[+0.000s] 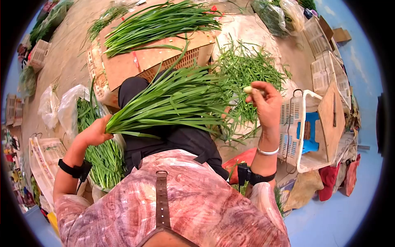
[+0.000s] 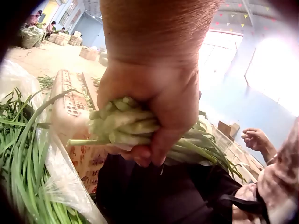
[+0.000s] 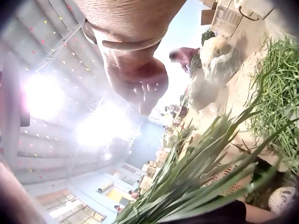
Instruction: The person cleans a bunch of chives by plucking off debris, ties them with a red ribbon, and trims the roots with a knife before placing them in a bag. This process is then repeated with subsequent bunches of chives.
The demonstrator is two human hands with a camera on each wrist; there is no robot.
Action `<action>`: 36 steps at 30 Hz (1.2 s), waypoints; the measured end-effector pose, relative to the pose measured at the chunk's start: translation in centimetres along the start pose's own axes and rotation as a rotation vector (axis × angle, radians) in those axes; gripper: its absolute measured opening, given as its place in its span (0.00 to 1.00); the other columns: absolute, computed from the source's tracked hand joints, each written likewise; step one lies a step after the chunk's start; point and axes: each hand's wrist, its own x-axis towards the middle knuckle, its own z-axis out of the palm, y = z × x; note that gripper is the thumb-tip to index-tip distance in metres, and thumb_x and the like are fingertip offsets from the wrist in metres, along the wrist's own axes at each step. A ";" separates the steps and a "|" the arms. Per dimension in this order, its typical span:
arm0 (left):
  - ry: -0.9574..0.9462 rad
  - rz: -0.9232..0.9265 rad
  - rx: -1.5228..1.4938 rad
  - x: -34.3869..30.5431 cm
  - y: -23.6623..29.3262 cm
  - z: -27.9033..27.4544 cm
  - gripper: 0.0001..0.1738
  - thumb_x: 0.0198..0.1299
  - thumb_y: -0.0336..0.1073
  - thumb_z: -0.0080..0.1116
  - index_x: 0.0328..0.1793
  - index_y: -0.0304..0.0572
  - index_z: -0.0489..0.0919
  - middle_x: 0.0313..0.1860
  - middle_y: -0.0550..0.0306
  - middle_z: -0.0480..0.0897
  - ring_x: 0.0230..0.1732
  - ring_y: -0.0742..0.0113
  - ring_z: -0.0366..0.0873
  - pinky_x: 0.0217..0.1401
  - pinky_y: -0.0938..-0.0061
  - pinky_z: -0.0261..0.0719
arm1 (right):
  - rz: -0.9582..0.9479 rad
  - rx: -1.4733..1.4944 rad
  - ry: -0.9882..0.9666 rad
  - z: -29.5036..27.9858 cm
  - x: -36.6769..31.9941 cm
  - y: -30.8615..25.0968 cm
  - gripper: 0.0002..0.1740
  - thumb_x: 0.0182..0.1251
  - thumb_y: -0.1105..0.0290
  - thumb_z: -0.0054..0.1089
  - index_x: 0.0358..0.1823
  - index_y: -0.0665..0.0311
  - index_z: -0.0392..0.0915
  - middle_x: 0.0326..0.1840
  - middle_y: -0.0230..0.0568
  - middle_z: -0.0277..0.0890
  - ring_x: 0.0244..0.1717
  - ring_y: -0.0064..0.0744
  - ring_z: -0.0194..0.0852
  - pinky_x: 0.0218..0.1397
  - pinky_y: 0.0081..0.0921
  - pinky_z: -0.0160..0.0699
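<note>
My left hand (image 1: 95, 131) grips a bunch of garlic chives (image 1: 173, 99) by its pale stem ends (image 2: 124, 123). The long flat green leaves spread rightward over my dark-trousered lap. In the left wrist view, fingers and thumb wrap around the stems, and one pale stem sticks out to the side. My right hand (image 1: 266, 101) is raised in the air to the right of the leaf tips, apart from the bunch. Its fingers are loosely bent, with a small pale thing (image 1: 247, 89) at the fingertips, its kind unclear.
Ahead, more garlic chives (image 1: 160, 24) lie on a board (image 1: 119, 68) over a crate. Loose trimmings (image 1: 251, 70) cover a pale sheet at right. A plastic bag of chives (image 1: 105, 160) stands by my left arm. A white crate (image 1: 290, 123) is at the right.
</note>
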 end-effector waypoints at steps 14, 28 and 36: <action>-0.130 -0.017 -0.164 1.0 0.1 -0.9 0.30 0.40 0.20 0.60 0.55 0.33 0.67 0.43 0.53 0.76 0.46 0.66 0.71 0.54 0.72 0.68 | -0.136 -0.901 -0.470 9.2 1.1 5.3 0.15 0.47 0.65 0.65 0.35 0.65 0.78 0.28 0.48 0.76 0.31 0.47 0.76 0.35 0.36 0.76; -0.220 0.022 -0.207 1.4 -1.1 -1.0 0.33 0.41 0.18 0.59 0.58 0.32 0.64 0.46 0.58 0.74 0.48 0.69 0.69 0.52 0.72 0.69 | -0.335 -0.884 -0.338 9.0 0.6 2.7 0.04 0.50 0.69 0.59 0.28 0.59 0.78 0.28 0.45 0.74 0.34 0.46 0.74 0.35 0.38 0.74; -0.219 -0.013 -0.222 1.6 -0.9 -1.2 0.32 0.38 0.21 0.60 0.55 0.32 0.67 0.43 0.56 0.75 0.45 0.68 0.70 0.52 0.72 0.69 | 0.317 -0.327 -0.859 7.1 5.1 1.0 0.08 0.63 0.72 0.49 0.35 0.69 0.76 0.22 0.30 0.73 0.19 0.14 0.64 0.22 0.14 0.64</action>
